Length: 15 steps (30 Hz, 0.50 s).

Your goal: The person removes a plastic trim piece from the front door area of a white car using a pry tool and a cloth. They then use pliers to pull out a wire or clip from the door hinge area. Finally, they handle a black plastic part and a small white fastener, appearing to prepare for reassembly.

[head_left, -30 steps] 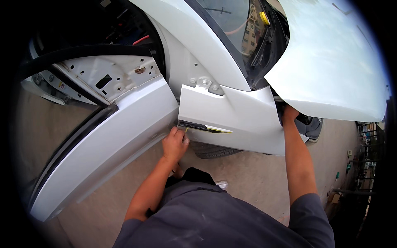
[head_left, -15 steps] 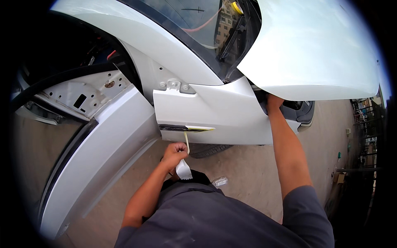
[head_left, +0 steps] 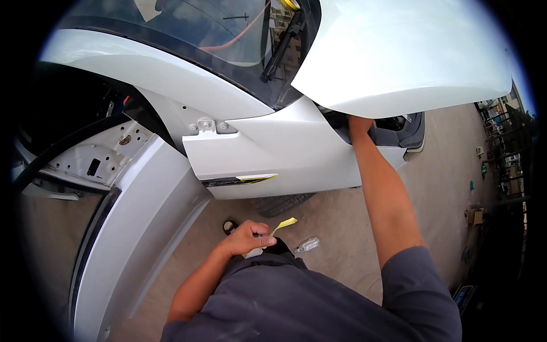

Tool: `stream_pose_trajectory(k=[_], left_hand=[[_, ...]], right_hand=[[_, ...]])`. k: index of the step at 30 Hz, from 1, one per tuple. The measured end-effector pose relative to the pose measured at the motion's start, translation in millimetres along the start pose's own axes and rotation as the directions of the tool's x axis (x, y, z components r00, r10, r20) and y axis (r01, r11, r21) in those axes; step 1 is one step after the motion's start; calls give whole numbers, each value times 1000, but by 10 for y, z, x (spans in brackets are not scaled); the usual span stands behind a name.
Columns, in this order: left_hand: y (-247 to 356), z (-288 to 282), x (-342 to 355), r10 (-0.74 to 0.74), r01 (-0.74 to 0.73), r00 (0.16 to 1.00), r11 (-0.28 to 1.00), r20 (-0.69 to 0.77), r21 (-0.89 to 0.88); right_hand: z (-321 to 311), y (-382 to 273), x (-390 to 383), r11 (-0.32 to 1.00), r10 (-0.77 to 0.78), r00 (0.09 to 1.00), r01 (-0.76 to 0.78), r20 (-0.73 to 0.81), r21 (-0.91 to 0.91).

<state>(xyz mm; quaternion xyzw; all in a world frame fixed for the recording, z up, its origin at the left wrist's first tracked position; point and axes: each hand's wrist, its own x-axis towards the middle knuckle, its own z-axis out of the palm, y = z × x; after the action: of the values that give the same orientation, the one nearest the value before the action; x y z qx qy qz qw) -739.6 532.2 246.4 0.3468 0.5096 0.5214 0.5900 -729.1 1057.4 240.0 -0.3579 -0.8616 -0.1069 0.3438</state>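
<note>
My left hand is closed in a pinch, low in front of the car's fender. From its fingers a strip of yellow masking tape sticks out to the upper right, its end free. A whitish piece hangs below the same hand, mostly covered by it. On the silver-white fender sits a dark trim piece with yellow tape along its pointed end. My right hand reaches under the edge of the raised hood; its fingers are hidden there.
An open front door stands at the left. A yellow tape roll is by the windshield wiper. Below the fender shows a tire. A clear plastic bottle lies on the ground, and cardboard boxes sit far right.
The tape strip ran from the fender trim down to my left hand; now it hangs free from my fingers. My left hand moved slightly down, away from the fender. The right hand stays under the hood.
</note>
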Motion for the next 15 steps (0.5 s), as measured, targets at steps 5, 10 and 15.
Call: stream_pose_trajectory(k=[5, 10, 15], left_hand=[[-99, -3, 6, -170, 120, 715, 985, -678, -121], [-63, -28, 2, -33, 226, 516, 969, -856, 99], [24, -17, -32, 32, 186, 569, 968, -822, 166]], right_hand=[[18, -65, 9, 999, 36, 997, -37, 69, 11], [8, 30, -5, 988, 83, 993, -93, 85, 121], [6, 66, -14, 994, 29, 994, -18, 108, -104]])
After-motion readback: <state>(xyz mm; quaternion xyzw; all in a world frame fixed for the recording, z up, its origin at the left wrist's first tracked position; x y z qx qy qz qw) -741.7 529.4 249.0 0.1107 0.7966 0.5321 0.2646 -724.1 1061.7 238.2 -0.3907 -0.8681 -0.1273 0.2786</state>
